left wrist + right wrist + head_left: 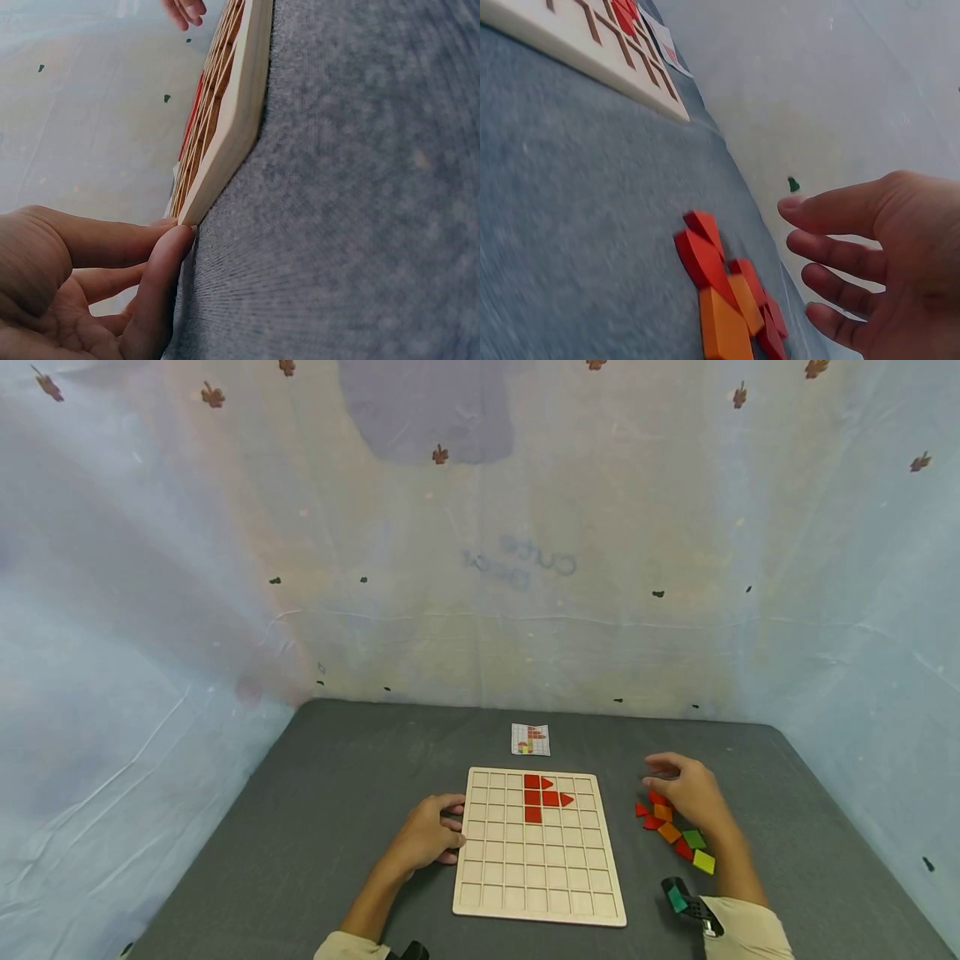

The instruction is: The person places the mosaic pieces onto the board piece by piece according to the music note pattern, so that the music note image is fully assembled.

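A pale wooden grid board (538,917) lies flat on the grey table. Several red squares (532,815) and red triangles (566,799) sit in its upper cells. At its left side, my left hand (426,837) pinches the edge between thumb and fingers, seen close up in the left wrist view. My right hand (688,787) hovers over the far end of a loose cluster of pieces, fingers slightly bent and apart, holding nothing. That cluster has red pieces (701,259), orange squares (669,832), a green piece (693,839) and a yellow square (703,861).
Beyond the board lies a small printed card (530,740) with a coloured grid pattern. Dark table surface (322,793) stretches to the left of the board. A pale hanging sheet (480,652) with leaf marks rises behind the table and along both sides.
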The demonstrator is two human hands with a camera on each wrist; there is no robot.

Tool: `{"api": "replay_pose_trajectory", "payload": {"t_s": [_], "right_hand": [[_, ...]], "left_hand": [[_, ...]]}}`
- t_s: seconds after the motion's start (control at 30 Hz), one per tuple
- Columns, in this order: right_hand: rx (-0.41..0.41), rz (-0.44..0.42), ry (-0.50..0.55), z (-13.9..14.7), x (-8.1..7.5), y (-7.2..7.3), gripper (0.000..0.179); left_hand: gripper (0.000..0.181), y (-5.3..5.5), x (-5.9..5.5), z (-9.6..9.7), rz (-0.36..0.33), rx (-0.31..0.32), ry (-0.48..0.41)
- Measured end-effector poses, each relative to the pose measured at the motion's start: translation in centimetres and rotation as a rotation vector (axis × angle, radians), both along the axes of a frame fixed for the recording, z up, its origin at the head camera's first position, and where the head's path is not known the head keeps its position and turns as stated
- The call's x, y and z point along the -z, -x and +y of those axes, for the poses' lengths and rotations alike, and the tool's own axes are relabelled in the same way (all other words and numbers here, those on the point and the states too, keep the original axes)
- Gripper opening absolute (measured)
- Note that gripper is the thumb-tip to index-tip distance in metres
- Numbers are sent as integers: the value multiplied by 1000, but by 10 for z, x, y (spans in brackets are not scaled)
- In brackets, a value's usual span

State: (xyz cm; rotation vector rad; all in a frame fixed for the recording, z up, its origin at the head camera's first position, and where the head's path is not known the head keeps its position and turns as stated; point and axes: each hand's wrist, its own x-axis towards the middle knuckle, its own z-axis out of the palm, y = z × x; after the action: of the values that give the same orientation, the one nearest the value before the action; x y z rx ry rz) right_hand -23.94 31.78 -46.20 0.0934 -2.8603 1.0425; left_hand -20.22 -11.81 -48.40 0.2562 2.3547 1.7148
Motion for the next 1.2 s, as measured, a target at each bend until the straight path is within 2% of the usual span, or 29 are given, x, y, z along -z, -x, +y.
{"api": "replay_pose_trajectory", "payload": {"t_s": [0.27,0.47,1.0,1.2], "right_hand": [[56,-53,0,13,2,-2,45],[64,-94,7,20,7,-2,47],[62,-76,-8,32,12,-3,38],[87,-89,-8,36,13,-4,37]], "left_hand": [[65,0,1,1,-7,1,1],[65,0,0,1,-7,0,-1],[65,1,1,0,-5,-8,2],[65,0,0,1,-8,-10,7]]}}
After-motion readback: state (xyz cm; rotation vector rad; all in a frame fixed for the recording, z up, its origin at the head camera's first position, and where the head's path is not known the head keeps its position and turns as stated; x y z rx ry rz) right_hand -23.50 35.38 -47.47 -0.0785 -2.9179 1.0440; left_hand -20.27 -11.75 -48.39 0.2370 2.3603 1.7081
